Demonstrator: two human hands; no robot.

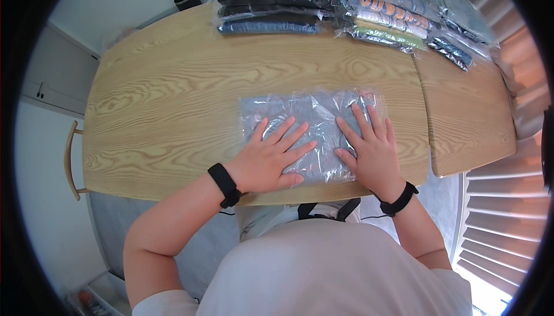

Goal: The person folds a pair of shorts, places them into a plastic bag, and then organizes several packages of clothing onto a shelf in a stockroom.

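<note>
A folded grey-blue garment in a clear plastic bag lies flat near the front edge of the wooden table. My left hand rests on its left part, fingers spread and palm down. On the right part lies my right hand, also flat with the fingers apart. Neither hand grips anything. The shiny film is wrinkled between and around my fingers. Each wrist wears a black strap.
At the table's back stands a stack of dark bagged garments. Beside it are more bagged clothes, in several colours. A black cup sits at the back left. The wooden table has a side leaf on the right, near pleated curtains.
</note>
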